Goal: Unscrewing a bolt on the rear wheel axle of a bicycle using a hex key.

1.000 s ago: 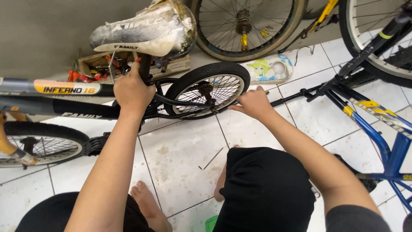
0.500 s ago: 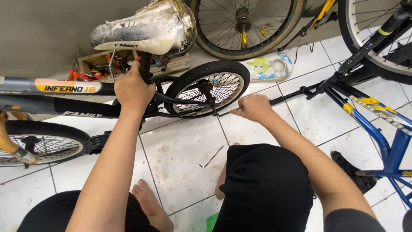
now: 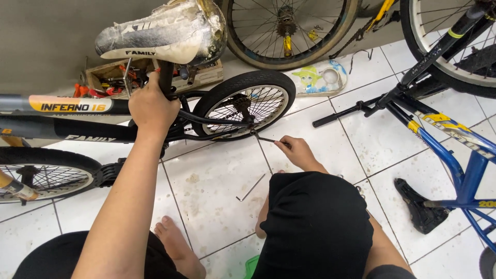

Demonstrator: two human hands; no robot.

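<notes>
A person squats on a white tiled floor (image 3: 206, 191) beside a small black bicycle (image 3: 103, 129), steadying it while working at the rear wheel (image 3: 243, 106) in the middle of the frame. The left hand (image 3: 152, 106) is wrapped tight around the seat post (image 3: 166, 77), just under the plastic-wrapped saddle (image 3: 160, 33) at upper left. The right hand (image 3: 297, 152) pinches a thin metal tool (image 3: 266, 138) between its fingertips, the tool's far end reaching toward the wheel's axle area where the frame stays meet; whether it is seated in a fastener cannot be told. A second bent key (image 3: 251, 187) lies loose on the tiles below the wheel. A blue bicycle (image 3: 449, 139) lies at right, and a wooden box of tools (image 3: 111, 77) sits against the wall at upper left. Done well, this step likely calls for keeping the frame firmly braced and the tool fully seated and square before any turning force, so it does not slip.
</notes>
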